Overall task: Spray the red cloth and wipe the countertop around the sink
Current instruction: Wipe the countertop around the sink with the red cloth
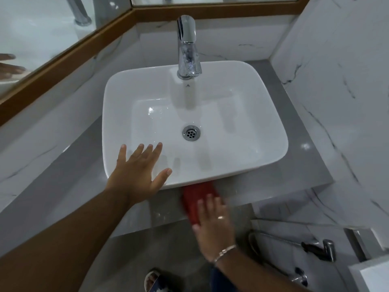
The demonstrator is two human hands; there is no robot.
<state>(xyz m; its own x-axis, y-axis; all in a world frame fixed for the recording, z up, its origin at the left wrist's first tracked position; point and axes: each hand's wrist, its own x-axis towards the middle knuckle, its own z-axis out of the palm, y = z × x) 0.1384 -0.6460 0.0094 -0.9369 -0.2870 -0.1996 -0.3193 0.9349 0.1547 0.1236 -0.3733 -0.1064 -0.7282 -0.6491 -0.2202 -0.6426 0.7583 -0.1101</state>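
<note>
My right grip [212, 216], flat, rubs the red cloth [192, 200] on the front counter [305, 165]; left grip [136, 171] wide on the sink [248, 69]. I guess the sides are not done.

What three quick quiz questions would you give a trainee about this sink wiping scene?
1. True or false: the left hand lies open, fingers spread, at the front-left corner of the sink.
2. Where is the red cloth?
A. In the basin
B. On the countertop at the sink's front edge, under the right hand
C. Draped over the faucet
3. Fill in: the right wrist carries a silver ____.
Key: 1 true; 2 B; 3 bracelet.
</note>
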